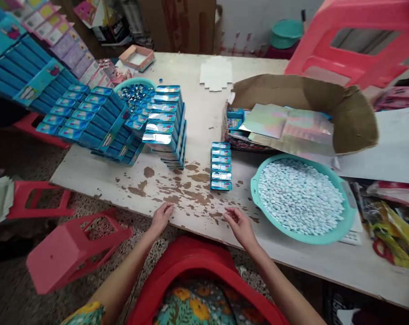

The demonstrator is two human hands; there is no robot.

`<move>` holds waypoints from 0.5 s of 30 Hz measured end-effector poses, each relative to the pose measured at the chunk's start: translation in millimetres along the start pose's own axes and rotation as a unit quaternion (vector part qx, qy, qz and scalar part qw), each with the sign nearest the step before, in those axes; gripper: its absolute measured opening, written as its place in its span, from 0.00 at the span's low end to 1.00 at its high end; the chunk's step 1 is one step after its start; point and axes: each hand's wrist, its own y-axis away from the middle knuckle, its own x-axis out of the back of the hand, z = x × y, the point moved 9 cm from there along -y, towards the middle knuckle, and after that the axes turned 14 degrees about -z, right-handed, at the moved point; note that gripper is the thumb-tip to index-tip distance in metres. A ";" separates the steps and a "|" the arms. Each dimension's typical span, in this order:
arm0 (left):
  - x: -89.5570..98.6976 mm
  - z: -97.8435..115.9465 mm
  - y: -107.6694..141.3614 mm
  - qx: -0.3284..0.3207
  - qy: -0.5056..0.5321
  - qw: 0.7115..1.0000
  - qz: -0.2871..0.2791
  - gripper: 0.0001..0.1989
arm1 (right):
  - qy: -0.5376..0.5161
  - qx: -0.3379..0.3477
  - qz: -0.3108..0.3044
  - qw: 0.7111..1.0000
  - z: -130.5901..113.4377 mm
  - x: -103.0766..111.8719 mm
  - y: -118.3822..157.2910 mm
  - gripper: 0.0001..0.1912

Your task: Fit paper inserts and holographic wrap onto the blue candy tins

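Observation:
My left hand (162, 217) is at the table's near edge, its fingers curled together with nothing showing in them. My right hand (240, 225) hovers by the same edge, a little to the right, fingers loosely bent and apart, holding nothing. Beyond the right hand, a short row of small blue boxes (221, 166) with shiny tops runs away from me. Farther left, taller stacks of similar blue boxes (162, 119) stand on the table. To the right of my right hand sits a turquoise basin (255, 192) full of small white pieces (301, 196).
Behind the basin is an open cardboard carton (356, 119) with shiny sheets and blue boxes. A turquoise bowl (137, 82) holds small metallic pieces. White cards (216, 72) lie at the back. Red stools (65, 253) stand at left; a pink stool (313, 45) rests at back right.

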 end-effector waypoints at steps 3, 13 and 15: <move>22.5 -31.0 9.2 0.019 0.022 0.998 0.049 0.18 | 0.041 -0.010 -0.050 0.998 14.4 -33.0 14.4 0.19; -14.3 -176.0 136.3 0.202 0.155 0.930 0.265 0.14 | 0.341 0.229 -0.173 0.895 26.8 -79.8 21.7 0.13; -50.5 -200.3 159.4 0.239 0.186 0.924 0.234 0.11 | 0.388 0.271 -0.179 0.863 24.2 -80.9 17.5 0.14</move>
